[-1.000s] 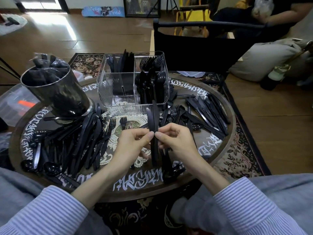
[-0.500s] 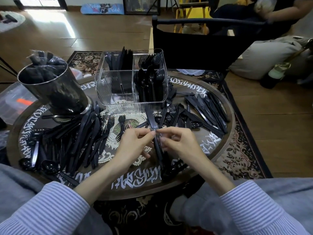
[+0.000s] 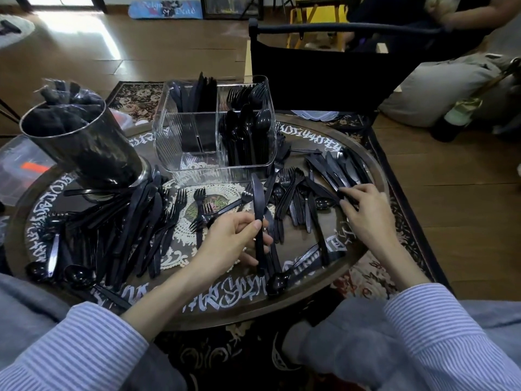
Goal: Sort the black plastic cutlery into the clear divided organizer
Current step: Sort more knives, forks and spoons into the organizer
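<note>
A: What surface is this, and what room?

B: A round dark table (image 3: pixel 375 176) with white lettering round its rim, standing on a patterned rug (image 3: pixel 363 275) over wooden flooring. One black folding chair (image 3: pixel 318 71) stands behind it.

A: How many containers?

B: Two. One clear organizer (image 3: pixel 174 153) beyond the fingertips, with knives at its back left and forks and spoons on its right; its near-left part looks bare. One shiny metal cup (image 3: pixel 84 148) sits left of it.

A: And the cutlery?

B: Too many loose black pieces to count, heaped left and right of both hands.

A: The hands?

B: The left hand (image 3: pixel 228 244) grips one upright knife (image 3: pixel 258 198) between thumb and fingers. The right hand (image 3: pixel 366 213) curls its fingertips onto a knife in the right heap (image 3: pixel 332 170).
</note>
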